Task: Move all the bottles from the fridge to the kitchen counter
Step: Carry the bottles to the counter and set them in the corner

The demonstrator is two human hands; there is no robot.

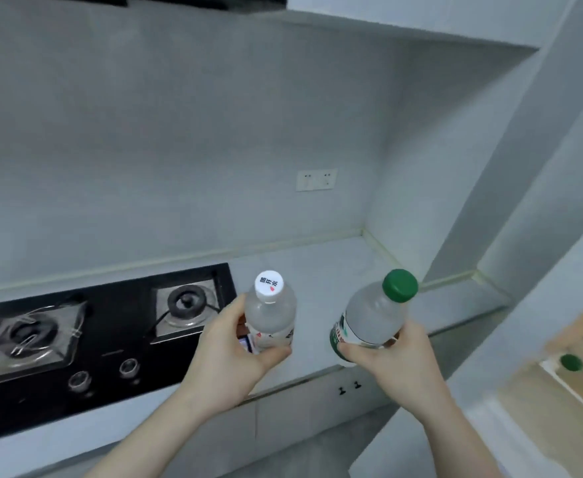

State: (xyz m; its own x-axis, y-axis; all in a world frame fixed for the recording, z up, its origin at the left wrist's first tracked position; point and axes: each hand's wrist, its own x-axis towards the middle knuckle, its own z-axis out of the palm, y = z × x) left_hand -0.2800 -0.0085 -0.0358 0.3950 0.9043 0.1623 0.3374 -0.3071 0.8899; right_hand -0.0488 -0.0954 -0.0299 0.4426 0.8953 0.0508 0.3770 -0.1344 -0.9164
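hands (229,353) (392,360) each grip bottle (271,313) (369,317) above counter (335,270).

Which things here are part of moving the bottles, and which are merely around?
Part of the job:
left hand gripping the white-capped bottle
right hand gripping the green-capped bottle
kitchen counter
green cap at far right

Merely around:
gas hob
wall socket
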